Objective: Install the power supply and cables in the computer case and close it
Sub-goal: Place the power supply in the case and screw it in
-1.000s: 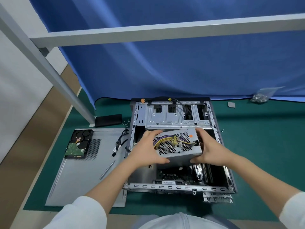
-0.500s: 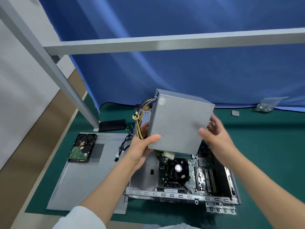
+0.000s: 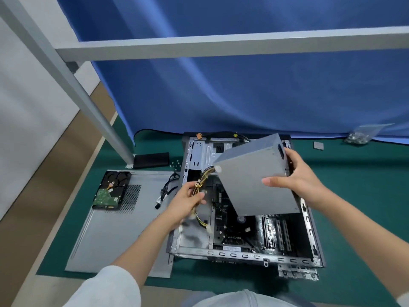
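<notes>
The right hand (image 3: 298, 176) has its grip on the right edge of the plain grey metal power supply box (image 3: 254, 178), thumb across the near face and fingers curled behind, holding it tilted in the air over the open grey computer case (image 3: 243, 251). The left hand (image 3: 188, 200) closes its grip around the bundle of yellow and black cables (image 3: 200, 189) that trails from the box's left corner, above the case's left side. The case lies on its side on the green worktop (image 3: 354, 196), motherboard showing inside. Left of it lies the flat grey side panel (image 3: 106, 229), with a bare hard drive (image 3: 110, 190) resting on its far end. A bag of screws (image 3: 358, 136) sits far right.
</notes>
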